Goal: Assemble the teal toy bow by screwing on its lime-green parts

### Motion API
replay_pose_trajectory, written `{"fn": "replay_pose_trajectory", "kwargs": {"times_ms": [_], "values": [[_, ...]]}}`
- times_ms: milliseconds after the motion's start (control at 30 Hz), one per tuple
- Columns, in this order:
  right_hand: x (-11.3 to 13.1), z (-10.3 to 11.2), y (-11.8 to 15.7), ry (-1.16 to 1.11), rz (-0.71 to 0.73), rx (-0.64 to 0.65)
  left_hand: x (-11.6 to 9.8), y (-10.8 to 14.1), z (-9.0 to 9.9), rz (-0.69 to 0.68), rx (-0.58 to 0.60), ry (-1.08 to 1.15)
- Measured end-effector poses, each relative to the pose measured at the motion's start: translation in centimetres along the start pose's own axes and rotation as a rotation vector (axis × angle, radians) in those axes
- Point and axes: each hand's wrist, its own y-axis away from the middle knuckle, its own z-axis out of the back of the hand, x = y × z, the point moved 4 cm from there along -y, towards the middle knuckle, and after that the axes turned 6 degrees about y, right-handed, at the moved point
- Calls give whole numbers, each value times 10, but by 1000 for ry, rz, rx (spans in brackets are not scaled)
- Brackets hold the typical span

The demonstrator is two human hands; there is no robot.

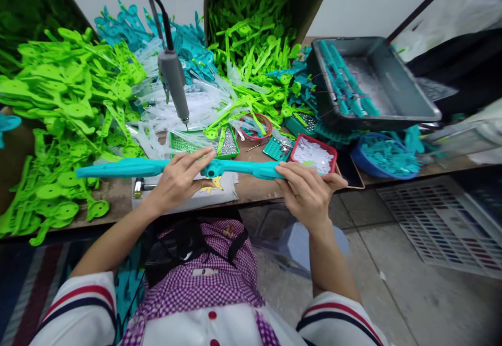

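A long turquoise plastic piece lies level across both hands, over the table's front edge. My left hand grips it left of its middle, fingers over the top and thumb below, beside a round dark hole. Near the right end, my right hand holds the same piece with its fingers over it. Beneath it is a white cloth with a yellow printed figure. Above and behind hangs a grey electric screwdriver, its tip over a green tray of small screws.
Lime-green parts are heaped at the left. A red tray holds white pieces; a blue bowl holds turquoise ones. The dark grey bin at the back right contains long turquoise pieces. A white plastic crate stands at the lower right.
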Motion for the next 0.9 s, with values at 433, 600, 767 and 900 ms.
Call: {"fn": "replay_pose_trajectory", "kwargs": {"times_ms": [433, 600, 767, 900], "values": [[-58, 8, 26, -357, -397, -267, -1, -24, 27, -83, -44, -44], [-56, 5, 33, -419, -438, -361, -8, -18, 31, -94, -23, -38], [-32, 18, 17, -402, -270, -648, -28, -1, 52, 97, 82, -80], [-17, 5, -9, -609, -127, -757, -45, 27, 95, 383, 69, -189]]}}
